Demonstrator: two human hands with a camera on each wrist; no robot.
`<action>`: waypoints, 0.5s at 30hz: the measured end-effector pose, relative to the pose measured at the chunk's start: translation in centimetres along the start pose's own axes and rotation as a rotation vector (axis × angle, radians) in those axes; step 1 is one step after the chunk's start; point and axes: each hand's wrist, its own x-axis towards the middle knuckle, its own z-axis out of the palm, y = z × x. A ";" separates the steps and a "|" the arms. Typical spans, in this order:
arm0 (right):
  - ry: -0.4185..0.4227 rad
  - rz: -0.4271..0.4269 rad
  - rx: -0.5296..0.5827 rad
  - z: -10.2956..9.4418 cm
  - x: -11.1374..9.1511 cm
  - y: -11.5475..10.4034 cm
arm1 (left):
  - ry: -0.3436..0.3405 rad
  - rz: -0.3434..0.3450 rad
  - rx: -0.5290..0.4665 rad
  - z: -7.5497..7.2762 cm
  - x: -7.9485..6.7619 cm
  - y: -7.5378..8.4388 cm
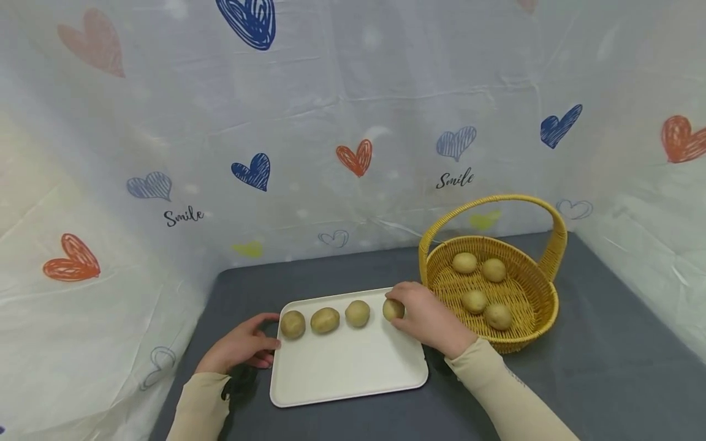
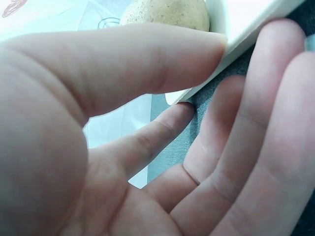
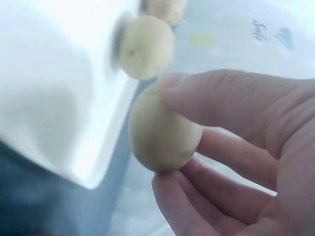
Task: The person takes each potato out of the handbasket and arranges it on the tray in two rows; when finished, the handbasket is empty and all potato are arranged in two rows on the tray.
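My right hand [image 1: 427, 315] pinches a potato [image 3: 165, 130] between thumb and fingers, over the far right corner of the white tray [image 1: 347, 373]. Along the tray's far side lie three more potatoes in a row: a left one [image 1: 292, 324], a longer middle one [image 1: 325, 320] and a right one [image 1: 357, 313]. My left hand [image 1: 242, 346] rests at the tray's left edge, its thumb and fingertips touching the rim. In the left wrist view, those fingers [image 2: 142, 142] are loosely spread and a potato [image 2: 170, 14] sits just beyond the thumb.
A yellow woven basket [image 1: 543, 321] with a tall arched handle stands right of the tray, several potatoes inside. My right forearm [image 1: 510, 389] passes close in front of it. A dark grey cloth [image 1: 601, 367] covers the table, and white curtains [image 1: 309, 202] printed with hearts hang around it.
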 end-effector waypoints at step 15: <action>0.003 0.042 -0.079 3.1 1.2 0.7 | -0.027 -0.010 -0.007 -0.2 -0.1 0.1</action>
